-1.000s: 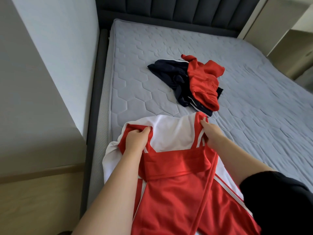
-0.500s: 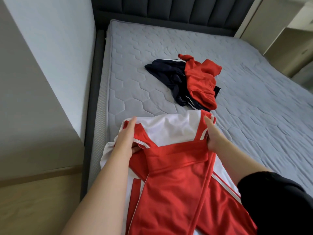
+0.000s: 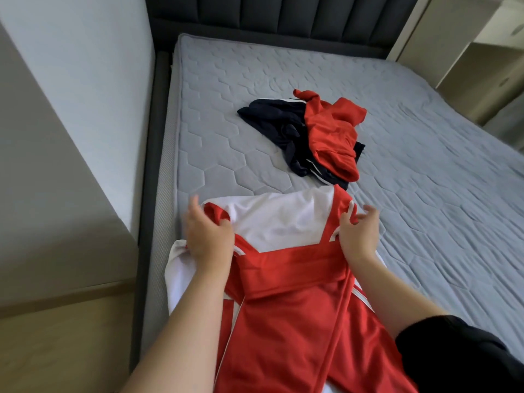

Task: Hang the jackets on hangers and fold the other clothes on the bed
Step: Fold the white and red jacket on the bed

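Note:
A red and white jacket [image 3: 283,222] lies flat on the near end of the grey mattress [image 3: 425,194], collar end away from me. My left hand [image 3: 208,236] rests on its left shoulder, thumb on the red fabric and fingers loosely straight past the edge. My right hand [image 3: 358,234] rests on the right shoulder with fingers spread over the mattress. Just beyond lies a heap of a dark navy garment [image 3: 280,129] with a red garment [image 3: 331,131] crumpled on top.
A dark padded headboard [image 3: 283,15] closes the far end and a dark bed frame [image 3: 150,165] runs along the left. A white wall [image 3: 85,80] and a wooden ledge [image 3: 65,296] stand close on the left. Pale cabinets [image 3: 482,52] stand at the far right.
Both hands gripped the jacket's shoulders a second ago; the fingers have since straightened and spread. The jacket's shoulder end has been pulled flatter on the mattress.

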The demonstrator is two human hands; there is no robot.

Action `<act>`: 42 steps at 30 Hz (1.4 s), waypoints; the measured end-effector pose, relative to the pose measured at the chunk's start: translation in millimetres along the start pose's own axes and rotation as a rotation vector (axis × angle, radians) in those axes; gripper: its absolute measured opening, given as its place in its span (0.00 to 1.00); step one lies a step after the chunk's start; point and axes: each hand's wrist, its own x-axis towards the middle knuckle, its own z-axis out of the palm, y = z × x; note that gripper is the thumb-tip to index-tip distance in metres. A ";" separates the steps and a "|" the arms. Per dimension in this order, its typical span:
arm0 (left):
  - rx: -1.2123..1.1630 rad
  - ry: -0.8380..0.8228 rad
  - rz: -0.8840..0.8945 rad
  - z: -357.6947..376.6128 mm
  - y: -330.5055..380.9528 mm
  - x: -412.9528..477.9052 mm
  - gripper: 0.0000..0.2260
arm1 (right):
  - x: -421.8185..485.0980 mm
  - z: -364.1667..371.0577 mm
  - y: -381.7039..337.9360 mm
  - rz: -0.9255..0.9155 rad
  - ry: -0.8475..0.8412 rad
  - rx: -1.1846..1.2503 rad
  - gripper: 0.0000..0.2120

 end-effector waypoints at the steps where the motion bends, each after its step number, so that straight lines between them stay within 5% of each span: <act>1: 0.068 0.064 0.232 0.8 5.3 -0.9 0.26 | -3.6 1.4 -2.0 -0.180 0.061 -0.046 0.18; 4: 0.251 -0.161 0.655 16.0 11.6 -3.5 0.24 | -13.9 14.7 -8.5 -0.671 -0.045 -0.307 0.23; 6: 0.462 -0.455 0.602 21.8 6.6 -11.4 0.23 | -23.2 26.2 -13.7 -0.837 -0.321 -0.511 0.25; 8: 0.682 -0.573 0.490 25.2 -10.9 -18.0 0.24 | -25.7 37.3 -8.7 -0.902 -0.552 -0.738 0.26; 13: 0.808 -0.570 0.346 19.3 -32.1 -10.6 0.26 | 9.8 31.0 12.5 -0.472 -0.504 -0.940 0.29; 17: 0.815 -0.507 0.322 20.3 -34.3 -10.6 0.26 | 7.8 36.8 8.5 -0.330 -0.460 -0.918 0.30; 23: 0.743 -0.431 0.369 15.6 -33.7 1.6 0.25 | -17.2 54.4 -1.9 -0.560 -0.506 -0.811 0.28; 27: 0.619 -0.430 0.280 10.7 -34.6 15.9 0.26 | -12.4 56.8 22.6 -0.344 -0.661 -0.645 0.29; 33: 0.107 -0.232 0.045 4.0 -14.7 31.0 0.25 | -18.0 66.2 32.6 -0.388 -0.646 -0.762 0.30; 38: 0.146 -0.296 -0.154 9.0 -0.1 53.8 0.24 | -15.0 68.0 31.7 -0.369 -0.683 -0.787 0.30; 42: 0.173 -0.335 -0.111 14.5 1.4 65.8 0.20 | -13.1 69.1 31.8 -0.362 -0.707 -0.788 0.30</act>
